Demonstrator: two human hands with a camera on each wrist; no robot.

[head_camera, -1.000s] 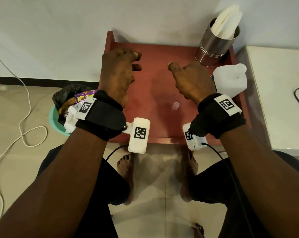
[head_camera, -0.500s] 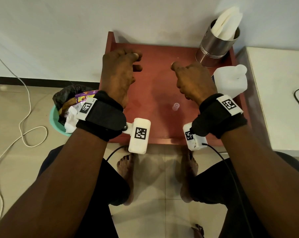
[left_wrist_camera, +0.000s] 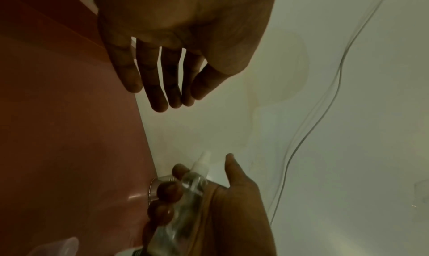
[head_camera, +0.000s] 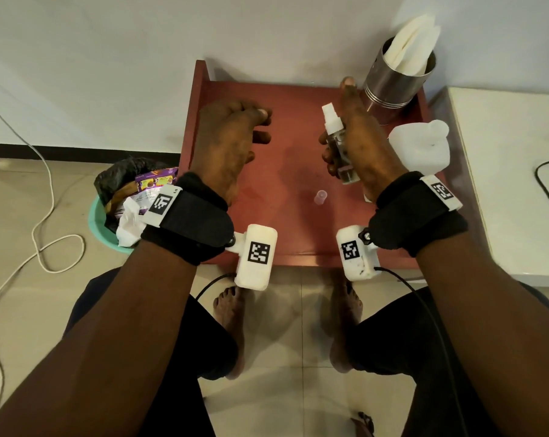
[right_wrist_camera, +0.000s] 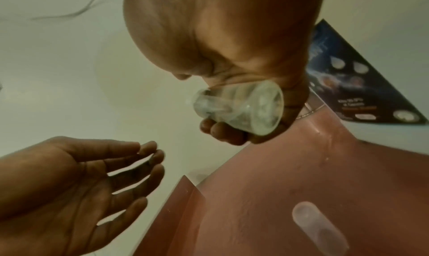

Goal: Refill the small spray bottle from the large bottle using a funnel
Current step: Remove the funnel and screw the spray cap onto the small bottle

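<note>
Head view, looking down: a person sits at a small red surface (head_camera: 286, 171) set against a white wall, both forearms reaching forward with black wrist straps. The right hand (head_camera: 358, 143) grips a small clear spray bottle (head_camera: 337, 143) lifted off the surface, fingers curled round its body from the far side and the thumb stretched up past the white nozzle. The bottle leans slightly, nozzle pointing away from the person, base nearest the wrist. The left hand (head_camera: 232, 137) hovers across from it, well apart, holding nothing, its fingers loosely bent and slightly parted.

Just beside the right hand, on the outer side, a large white bottle (head_camera: 419, 146) lies on the surface. Behind it stands a steel cup (head_camera: 393, 83) holding white folded paper. A small clear cap (head_camera: 320, 197) stands on the surface between the two wrists, nearer the right.

Right wrist view shows the spray bottle (right_wrist_camera: 241, 107) from below, its round base facing the camera, fingertips (right_wrist_camera: 223, 131) wrapped under it, with the left hand (right_wrist_camera: 69, 177) spread open lower left.

Left wrist view shows the left hand (left_wrist_camera: 176, 39) with fingers extended and empty, and the right hand (left_wrist_camera: 232, 205) below clasping the bottle (left_wrist_camera: 185, 195).

On the floor to the left sits a green bin (head_camera: 109, 222) of rubbish.
</note>
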